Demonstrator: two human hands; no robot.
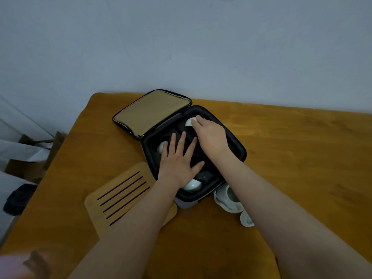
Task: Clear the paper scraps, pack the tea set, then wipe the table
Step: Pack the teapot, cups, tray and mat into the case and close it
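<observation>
Two hands work inside the open case [238,152]. The right hand [211,135] curls its fingers on a white cup [189,122] at the case's far side. The left hand [179,162] lies flat, fingers spread, on the dark lining. A second cup [161,147] and a third cup [193,185] already sit inside, so packing seems under way. A white pot [227,198] and a small cup [246,218] wait on the desk [291,158] by the case's near corner, with a slatted tray [124,196] beside it. Next, this cup likely needs gentle seating in its slot.
</observation>
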